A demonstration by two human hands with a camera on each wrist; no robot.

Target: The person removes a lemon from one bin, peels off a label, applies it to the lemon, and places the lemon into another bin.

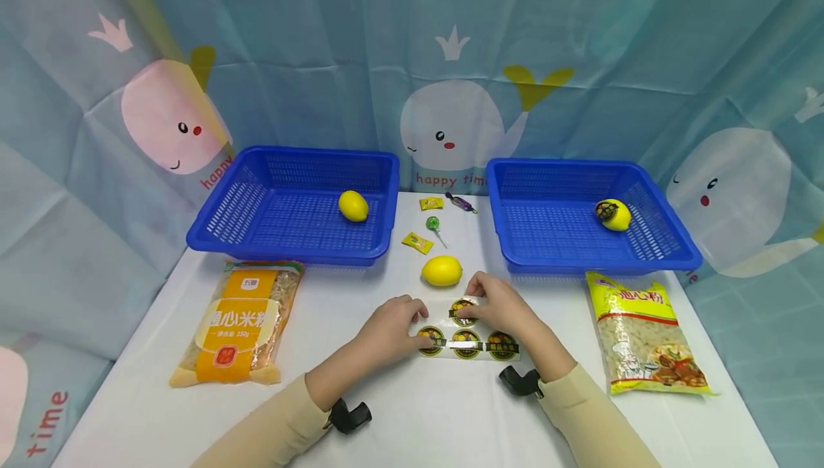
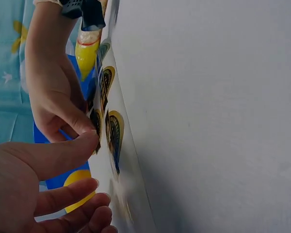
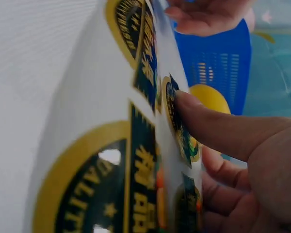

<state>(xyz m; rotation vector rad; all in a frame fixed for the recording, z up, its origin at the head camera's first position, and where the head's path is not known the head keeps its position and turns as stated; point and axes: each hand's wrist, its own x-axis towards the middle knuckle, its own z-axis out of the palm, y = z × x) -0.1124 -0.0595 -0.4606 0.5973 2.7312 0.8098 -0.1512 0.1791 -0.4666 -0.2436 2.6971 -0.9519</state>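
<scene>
In the head view, a clear sheet of round black-and-gold stickers lies in front of me, with several stickers on it. My right hand pinches the sheet at its upper right. The right wrist view shows that thumb pressed on a sticker, its fingers behind the sheet. At the sheet's left end is my left hand, its thumb and fingers spread apart in the left wrist view. Whether its thumb tip touches a sticker I cannot tell. A plain lemon sits just beyond the sheet.
A left blue basket holds a plain lemon; a right blue basket holds a stickered lemon. Between them lie a lollipop and several wrapped candies. Pasta bags stand left and right.
</scene>
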